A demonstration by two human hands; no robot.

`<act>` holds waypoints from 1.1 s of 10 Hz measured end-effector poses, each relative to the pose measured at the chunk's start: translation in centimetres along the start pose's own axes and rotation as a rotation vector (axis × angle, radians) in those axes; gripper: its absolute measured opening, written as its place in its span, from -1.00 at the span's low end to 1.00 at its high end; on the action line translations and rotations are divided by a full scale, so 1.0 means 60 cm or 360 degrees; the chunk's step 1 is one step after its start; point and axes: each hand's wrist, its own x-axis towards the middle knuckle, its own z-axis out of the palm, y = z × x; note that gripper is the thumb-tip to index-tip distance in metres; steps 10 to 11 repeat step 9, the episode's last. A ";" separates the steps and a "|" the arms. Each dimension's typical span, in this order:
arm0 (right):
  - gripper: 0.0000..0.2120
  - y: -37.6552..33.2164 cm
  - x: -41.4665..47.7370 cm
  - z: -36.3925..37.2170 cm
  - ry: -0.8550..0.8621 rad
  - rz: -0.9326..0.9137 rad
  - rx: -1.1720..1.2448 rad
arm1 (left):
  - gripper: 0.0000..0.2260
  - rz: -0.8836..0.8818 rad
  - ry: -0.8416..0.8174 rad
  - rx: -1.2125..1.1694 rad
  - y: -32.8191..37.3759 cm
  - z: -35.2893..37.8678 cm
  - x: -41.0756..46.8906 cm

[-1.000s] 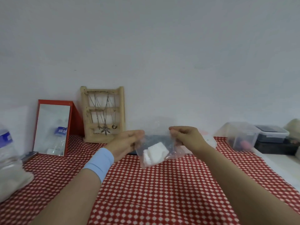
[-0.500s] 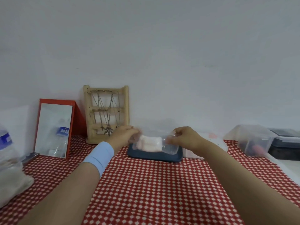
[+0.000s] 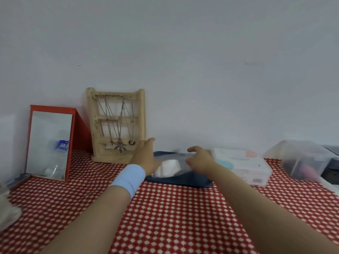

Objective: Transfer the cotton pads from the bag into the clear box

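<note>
Between left hand and right hand lies the bag.

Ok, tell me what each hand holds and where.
Left hand: nothing, open beside the bag. Right hand touches the bag's right end; grip cannot be told.

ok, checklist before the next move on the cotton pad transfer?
1. Bag set down on the blue tray: ok.
2. Cotton pads inside the bag: ok, none out yet.
3. Left hand free: ok, fingers straight, beside the bag's left end.
4. Right hand grip on the bag: cannot tell, fingers curl over its right end, thumb lifted.
5. Bag mouth open: cannot tell.
6. Target box ready: cannot tell. A flat clear box and a taller clear box stand to the right; open or lidded is unclear.
</note>
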 end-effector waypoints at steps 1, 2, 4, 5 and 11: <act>-0.59 0.001 0.020 0.015 -0.0025 -0.0084 -0.0480 | -0.55 0.0292 -0.0105 0.0445 0.013 0.018 0.016; -0.59 0.001 0.024 0.022 0.0037 -0.0200 -0.1290 | -0.51 0.0247 -0.0603 0.0725 0.009 0.051 0.029; -0.44 0.021 0.024 0.036 -0.0366 -0.0470 -0.1372 | -0.42 0.0076 -0.0774 0.0656 -0.006 0.075 0.038; -0.40 0.038 0.030 0.043 -0.0617 -0.0260 -0.1359 | -0.42 0.0039 -0.0751 0.0696 -0.010 0.078 0.038; -0.37 0.039 0.031 0.044 -0.0505 -0.0245 -0.1204 | -0.43 0.0129 -0.0624 0.0738 -0.012 0.069 0.040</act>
